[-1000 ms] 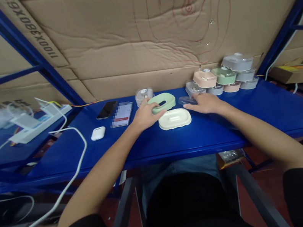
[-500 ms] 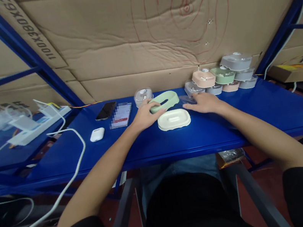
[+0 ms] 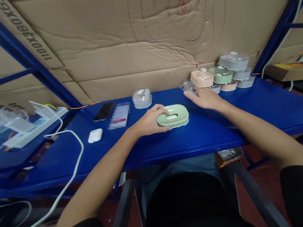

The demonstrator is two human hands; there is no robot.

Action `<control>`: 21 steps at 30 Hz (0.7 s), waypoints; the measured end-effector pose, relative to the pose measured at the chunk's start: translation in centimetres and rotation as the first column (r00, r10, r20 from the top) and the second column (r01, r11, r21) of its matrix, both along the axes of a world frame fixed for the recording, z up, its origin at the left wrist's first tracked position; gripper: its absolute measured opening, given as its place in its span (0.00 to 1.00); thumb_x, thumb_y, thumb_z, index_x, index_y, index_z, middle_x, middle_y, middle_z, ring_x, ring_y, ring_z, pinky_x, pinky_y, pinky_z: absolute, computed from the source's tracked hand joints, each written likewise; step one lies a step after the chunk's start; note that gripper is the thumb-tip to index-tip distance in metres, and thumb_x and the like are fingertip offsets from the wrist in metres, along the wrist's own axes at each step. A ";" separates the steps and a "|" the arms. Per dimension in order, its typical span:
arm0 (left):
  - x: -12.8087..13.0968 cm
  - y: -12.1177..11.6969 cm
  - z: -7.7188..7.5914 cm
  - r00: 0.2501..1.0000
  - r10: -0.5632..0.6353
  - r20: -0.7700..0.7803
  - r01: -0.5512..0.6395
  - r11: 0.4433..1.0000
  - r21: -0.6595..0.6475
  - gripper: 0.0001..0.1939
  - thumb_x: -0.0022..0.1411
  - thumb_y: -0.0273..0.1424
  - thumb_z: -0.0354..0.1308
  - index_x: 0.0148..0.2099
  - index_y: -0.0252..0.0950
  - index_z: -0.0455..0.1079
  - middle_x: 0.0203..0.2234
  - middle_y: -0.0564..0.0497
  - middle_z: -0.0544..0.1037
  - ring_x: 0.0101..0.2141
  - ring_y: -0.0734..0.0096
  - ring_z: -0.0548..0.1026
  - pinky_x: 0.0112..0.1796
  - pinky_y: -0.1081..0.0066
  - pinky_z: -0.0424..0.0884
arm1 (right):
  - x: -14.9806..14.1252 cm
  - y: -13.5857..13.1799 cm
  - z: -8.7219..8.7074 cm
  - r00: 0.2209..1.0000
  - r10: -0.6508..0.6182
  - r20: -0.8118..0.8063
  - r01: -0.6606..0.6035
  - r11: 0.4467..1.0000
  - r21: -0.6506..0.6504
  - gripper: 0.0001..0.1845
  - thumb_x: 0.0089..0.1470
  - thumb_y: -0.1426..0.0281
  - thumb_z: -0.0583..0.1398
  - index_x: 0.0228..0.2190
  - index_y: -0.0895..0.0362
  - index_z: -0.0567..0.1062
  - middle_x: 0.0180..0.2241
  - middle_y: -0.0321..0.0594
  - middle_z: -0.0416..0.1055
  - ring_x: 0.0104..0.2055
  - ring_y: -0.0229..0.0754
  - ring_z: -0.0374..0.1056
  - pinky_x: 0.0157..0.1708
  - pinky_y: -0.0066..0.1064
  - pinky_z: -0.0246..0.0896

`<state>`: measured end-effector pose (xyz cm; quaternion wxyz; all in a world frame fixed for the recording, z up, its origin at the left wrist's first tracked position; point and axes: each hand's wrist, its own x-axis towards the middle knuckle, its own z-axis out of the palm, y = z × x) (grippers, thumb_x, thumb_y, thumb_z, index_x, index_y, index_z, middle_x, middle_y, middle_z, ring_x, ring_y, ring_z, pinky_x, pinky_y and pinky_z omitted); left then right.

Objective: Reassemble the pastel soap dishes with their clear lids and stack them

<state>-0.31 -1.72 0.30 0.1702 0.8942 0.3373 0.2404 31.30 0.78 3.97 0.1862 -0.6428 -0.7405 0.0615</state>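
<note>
Flat blue desk (image 3: 145, 145); right hand (image 3: 206, 97) at two o'clock, its grip indiscernible; left hand (image 3: 149, 123), partly closed, holding the nine-o'clock end of a glossy pale-green slotted oval plastic frame (image 3: 180, 112), desk centre, over a cream plastic base (image 3: 172, 116); clear plastic piece (image 3: 188, 87) beside the right hand.

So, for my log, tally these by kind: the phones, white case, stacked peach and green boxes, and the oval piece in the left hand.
Flat rectangular phones: 2
Small rounded white case: 1
Peach boxes with clear covers: 2
Green box with clear cover: 1
Green oval slotted piece, in the left hand: 1
Total: 7
</note>
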 end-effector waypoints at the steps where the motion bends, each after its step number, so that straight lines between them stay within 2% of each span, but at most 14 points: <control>1: 0.0 0.0 0.0 1.000 0.003 0.002 -0.003 1.000 -0.001 0.33 0.57 0.49 0.78 0.61 0.44 0.79 0.64 0.41 0.76 0.63 0.41 0.78 0.68 0.42 0.72 | 0.0 0.0 -0.1 1.000 0.005 0.002 -0.005 1.000 -0.007 0.57 0.67 0.25 0.44 0.61 0.60 0.79 0.59 0.67 0.82 0.65 0.80 0.76 0.61 0.68 0.72; 4: 0.2 0.2 -0.2 0.999 0.031 0.016 -0.031 0.999 -0.031 0.47 0.56 0.49 0.79 0.73 0.43 0.69 0.68 0.37 0.76 0.67 0.37 0.76 0.69 0.41 0.71 | -0.1 0.0 -0.2 0.999 0.036 -0.008 -0.036 0.999 -0.010 0.54 0.67 0.25 0.47 0.62 0.57 0.79 0.59 0.65 0.82 0.64 0.80 0.77 0.62 0.69 0.72; 6: 0.3 0.3 -0.5 0.997 0.070 0.043 -0.066 0.995 -0.076 0.56 0.52 0.51 0.81 0.77 0.41 0.63 0.72 0.34 0.73 0.69 0.33 0.74 0.70 0.39 0.70 | -0.1 0.0 -0.3 0.995 0.091 -0.031 -0.090 0.996 0.020 0.52 0.68 0.27 0.49 0.63 0.58 0.78 0.59 0.65 0.82 0.64 0.78 0.77 0.62 0.68 0.72; 8: 0.5 0.5 -0.9 0.991 0.108 0.079 -0.097 0.985 -0.140 0.64 0.48 0.52 0.83 0.79 0.40 0.59 0.72 0.32 0.73 0.69 0.30 0.75 0.69 0.37 0.70 | -0.2 -0.1 -0.5 0.979 0.197 -0.053 -0.192 0.978 0.087 0.52 0.68 0.29 0.52 0.66 0.60 0.75 0.62 0.65 0.80 0.64 0.75 0.77 0.63 0.65 0.72; 10: 0.7 0.7 -1.3 0.985 0.131 0.111 -0.106 0.972 -0.208 0.70 0.45 0.52 0.85 0.81 0.39 0.55 0.69 0.30 0.76 0.67 0.29 0.77 0.68 0.35 0.71 | -0.4 -0.2 -0.9 0.942 0.332 -0.054 -0.319 0.933 0.167 0.55 0.64 0.28 0.56 0.70 0.60 0.72 0.65 0.65 0.77 0.64 0.72 0.76 0.65 0.63 0.72; 13: 1.0 1.0 -1.9 0.977 0.129 0.167 -0.082 0.961 -0.265 0.73 0.43 0.51 0.86 0.83 0.40 0.52 0.67 0.31 0.78 0.66 0.29 0.78 0.67 0.32 0.72 | -1.0 -0.7 -1.5 0.870 0.493 -0.022 -0.473 0.845 0.249 0.57 0.59 0.28 0.63 0.71 0.57 0.71 0.66 0.61 0.75 0.65 0.69 0.74 0.67 0.62 0.70; 16: 1.2 1.1 -2.3 0.969 0.114 0.218 -0.055 0.964 -0.260 0.75 0.42 0.51 0.87 0.83 0.41 0.53 0.70 0.29 0.76 0.69 0.28 0.76 0.68 0.33 0.71 | -1.8 -1.4 -2.1 0.822 0.569 0.014 -0.552 0.789 0.269 0.55 0.58 0.29 0.66 0.69 0.56 0.74 0.64 0.59 0.75 0.64 0.68 0.73 0.67 0.62 0.70; 18: 1.3 1.2 -2.5 0.966 0.119 0.228 -0.054 0.961 -0.270 0.76 0.41 0.51 0.87 0.84 0.41 0.51 0.70 0.28 0.76 0.69 0.27 0.76 0.68 0.33 0.71 | -2.3 -1.8 -2.5 0.812 0.583 0.038 -0.571 0.779 0.260 0.56 0.57 0.29 0.67 0.69 0.56 0.76 0.61 0.59 0.76 0.63 0.69 0.73 0.66 0.63 0.71; 21: 1.3 1.2 -2.7 0.961 0.129 0.245 -0.050 0.950 -0.307 0.79 0.42 0.49 0.87 0.85 0.40 0.47 0.70 0.27 0.77 0.69 0.28 0.77 0.69 0.31 0.69 | -2.9 -2.2 -2.9 0.824 0.562 0.071 -0.562 0.795 0.231 0.57 0.56 0.30 0.68 0.69 0.59 0.76 0.59 0.60 0.76 0.62 0.69 0.73 0.66 0.63 0.71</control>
